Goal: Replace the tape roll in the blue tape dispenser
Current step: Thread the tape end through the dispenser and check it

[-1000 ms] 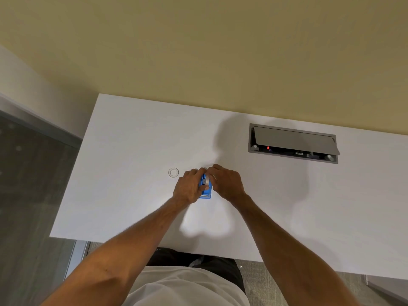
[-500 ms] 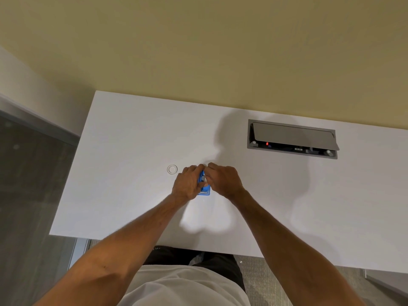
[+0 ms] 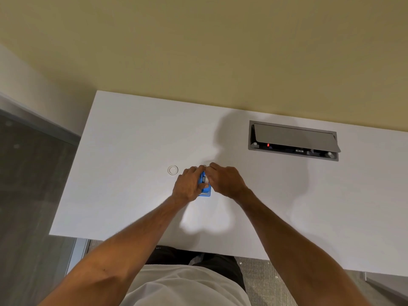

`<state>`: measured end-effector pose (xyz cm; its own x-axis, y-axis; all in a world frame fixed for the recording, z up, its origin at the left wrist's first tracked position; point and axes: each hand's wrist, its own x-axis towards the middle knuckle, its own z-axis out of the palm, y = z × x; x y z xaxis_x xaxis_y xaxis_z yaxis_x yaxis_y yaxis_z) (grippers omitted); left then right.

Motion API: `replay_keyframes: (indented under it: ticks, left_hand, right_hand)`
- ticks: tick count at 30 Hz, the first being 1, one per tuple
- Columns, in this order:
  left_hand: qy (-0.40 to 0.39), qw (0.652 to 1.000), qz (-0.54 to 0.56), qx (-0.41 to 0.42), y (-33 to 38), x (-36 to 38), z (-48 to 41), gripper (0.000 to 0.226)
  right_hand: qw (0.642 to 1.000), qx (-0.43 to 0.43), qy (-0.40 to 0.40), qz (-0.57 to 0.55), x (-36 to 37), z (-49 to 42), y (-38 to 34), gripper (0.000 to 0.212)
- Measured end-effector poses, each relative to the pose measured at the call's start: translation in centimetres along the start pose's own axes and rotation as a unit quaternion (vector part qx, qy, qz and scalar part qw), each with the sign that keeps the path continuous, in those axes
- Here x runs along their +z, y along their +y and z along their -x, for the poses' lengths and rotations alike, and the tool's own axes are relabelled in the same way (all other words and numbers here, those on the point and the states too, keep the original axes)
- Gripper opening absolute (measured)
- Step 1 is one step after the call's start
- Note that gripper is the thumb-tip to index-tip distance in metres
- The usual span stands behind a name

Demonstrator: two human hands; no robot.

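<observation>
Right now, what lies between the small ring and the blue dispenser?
In the head view, only the left hand, gripping the blue dispenser; the ring lies apart on bare desk.

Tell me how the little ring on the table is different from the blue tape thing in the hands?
The ring is clear or whitish and round; the blue tape dispenser is bright blue and blocky. The ring lies alone and untouched; the dispenser is gripped by the left hand while the right hand works at its top. The ring shows fully; the dispenser is mostly hidden. Both sit on the white table.
</observation>
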<state>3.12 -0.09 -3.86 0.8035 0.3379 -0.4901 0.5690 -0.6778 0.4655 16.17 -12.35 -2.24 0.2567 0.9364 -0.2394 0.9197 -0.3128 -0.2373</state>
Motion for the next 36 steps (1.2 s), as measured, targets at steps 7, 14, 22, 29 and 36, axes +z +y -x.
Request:
replay_keyframes:
  ticks: [7,14,22,29,36]
  left_hand:
    - [0.003,1.0,-0.003,0.006,0.0,-0.1,0.0,0.056]
    - [-0.001,1.0,-0.003,-0.005,0.1,-0.1,-0.1,0.052]
    - [0.002,1.0,0.0,-0.005,0.1,0.1,-0.1,0.051]
    - [0.0,1.0,-0.007,-0.001,0.0,0.1,-0.1,0.053]
    - [0.007,1.0,-0.015,0.002,0.0,0.0,0.2,0.052]
  right_hand:
    - [0.999,0.043,0.017,-0.026,0.2,0.2,-0.5,0.033]
    - [0.999,0.013,0.009,-0.028,0.1,-0.7,-0.3,0.037]
    - [1.0,-0.025,-0.009,-0.013,0.3,-0.9,0.0,0.04]
    - [0.998,-0.051,-0.021,0.03,0.4,-1.1,0.4,0.039]
    - [0.998,-0.027,-0.028,0.046,0.1,-0.9,0.0,0.037]
